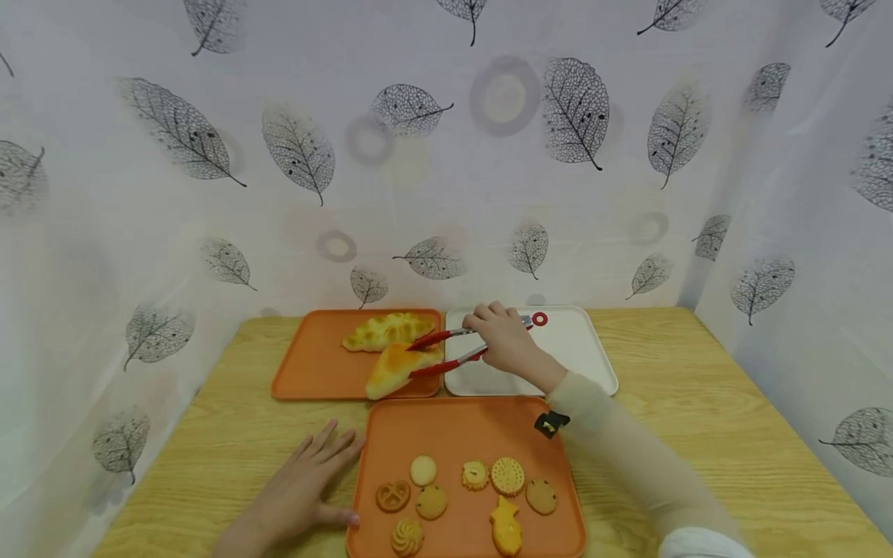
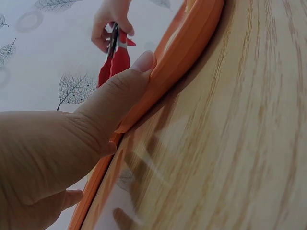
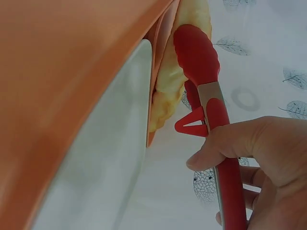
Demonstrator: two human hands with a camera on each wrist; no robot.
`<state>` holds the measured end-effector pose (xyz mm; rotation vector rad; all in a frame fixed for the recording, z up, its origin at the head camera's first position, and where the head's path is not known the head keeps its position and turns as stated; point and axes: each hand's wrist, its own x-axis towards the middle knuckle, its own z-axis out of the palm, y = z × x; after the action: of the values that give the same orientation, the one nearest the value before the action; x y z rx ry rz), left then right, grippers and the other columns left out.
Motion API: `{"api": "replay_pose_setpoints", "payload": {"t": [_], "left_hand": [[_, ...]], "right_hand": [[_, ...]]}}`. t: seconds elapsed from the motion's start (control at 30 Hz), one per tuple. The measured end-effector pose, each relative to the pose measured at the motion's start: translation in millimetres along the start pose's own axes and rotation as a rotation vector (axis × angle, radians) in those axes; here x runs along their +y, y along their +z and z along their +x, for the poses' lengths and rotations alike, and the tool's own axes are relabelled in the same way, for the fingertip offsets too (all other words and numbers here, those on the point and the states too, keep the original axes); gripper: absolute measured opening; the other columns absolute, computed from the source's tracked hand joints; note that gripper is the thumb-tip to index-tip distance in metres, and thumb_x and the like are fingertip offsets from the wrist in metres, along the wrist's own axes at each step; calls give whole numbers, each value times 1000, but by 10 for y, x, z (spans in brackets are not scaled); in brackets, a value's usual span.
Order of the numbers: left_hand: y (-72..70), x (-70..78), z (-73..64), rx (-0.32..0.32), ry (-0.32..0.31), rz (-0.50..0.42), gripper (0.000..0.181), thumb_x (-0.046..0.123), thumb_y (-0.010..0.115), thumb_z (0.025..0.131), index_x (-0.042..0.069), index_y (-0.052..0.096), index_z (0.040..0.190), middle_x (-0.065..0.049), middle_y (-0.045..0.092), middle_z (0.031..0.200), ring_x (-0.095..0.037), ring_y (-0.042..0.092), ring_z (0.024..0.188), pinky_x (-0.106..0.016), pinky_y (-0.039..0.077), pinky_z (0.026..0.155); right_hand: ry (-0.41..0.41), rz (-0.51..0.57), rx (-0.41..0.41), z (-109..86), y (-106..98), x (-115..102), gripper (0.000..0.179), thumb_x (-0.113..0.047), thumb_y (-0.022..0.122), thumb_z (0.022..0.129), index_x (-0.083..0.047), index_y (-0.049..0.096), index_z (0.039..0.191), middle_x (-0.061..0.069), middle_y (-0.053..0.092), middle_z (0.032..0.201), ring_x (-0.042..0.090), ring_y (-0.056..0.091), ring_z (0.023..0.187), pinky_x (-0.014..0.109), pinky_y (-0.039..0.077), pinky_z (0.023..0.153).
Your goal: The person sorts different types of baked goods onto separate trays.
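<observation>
My right hand (image 1: 505, 339) grips red-tipped metal tongs (image 3: 223, 143) from above, thumb on one arm in the right wrist view. The tongs' red tips reach left in the head view, one over and one beside a smooth golden bread roll (image 1: 392, 370). That roll lies at the front of the back-left orange tray (image 1: 296, 372), overlapping a ridged, browned bread (image 1: 380, 332) behind it. Spread-fingered, my left hand (image 1: 300, 484) rests beside the near orange tray (image 1: 460, 426), its thumb touching the tray's rim (image 2: 180, 57).
A white tray (image 1: 593, 360) lies under my right hand at the back right. On the near tray are several cookies, among them a pretzel-shaped one (image 1: 393, 496) and a pineapple-shaped one (image 1: 505, 531). A leaf-print curtain (image 1: 446, 178) stands behind the wooden table (image 1: 670, 364).
</observation>
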<state>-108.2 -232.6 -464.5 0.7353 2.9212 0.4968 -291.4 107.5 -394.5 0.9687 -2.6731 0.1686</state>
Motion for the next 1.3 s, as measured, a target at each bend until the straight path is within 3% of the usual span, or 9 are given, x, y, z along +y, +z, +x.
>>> {"api": "replay_pose_setpoints", "payload": {"t": [0.23,0.63,0.87,1.17,1.3], "left_hand": [[2,4,-1,5,2,-3,103,79,56,70,18,37,152,-12,42,154,-44,23,147,-69,27,110],[-6,14,-13,15,4,-8,103,78,56,71,17,38,151,-13,42,153,-44,23,146,-69,27,110],[-8,30,-13,24,11,1,103,78,56,71,15,39,150,-14,44,152,-45,24,145,-69,28,109],[2,24,-12,30,10,3,103,78,56,71,16,39,151,-14,44,152,-45,25,145,-69,28,109],[11,19,-9,33,8,2,103,79,56,71,16,39,151,-13,44,152,-45,24,146,-68,27,109]], "right_hand": [[10,27,-58,76,127,-32,45,1,76,74,-14,62,113,6,57,107,28,49,101,46,46,77],[131,7,-168,177,186,-180,50,1,74,76,-14,60,121,7,56,112,29,47,110,49,46,84],[150,26,-194,187,142,-253,54,0,75,76,-13,59,126,8,54,116,28,44,109,46,44,82],[126,86,-114,25,4,-212,63,2,76,71,-11,58,129,8,54,111,28,44,106,42,40,76],[126,94,-69,-97,-90,-145,66,4,75,69,-11,58,130,10,55,118,30,45,111,47,43,79]]}}
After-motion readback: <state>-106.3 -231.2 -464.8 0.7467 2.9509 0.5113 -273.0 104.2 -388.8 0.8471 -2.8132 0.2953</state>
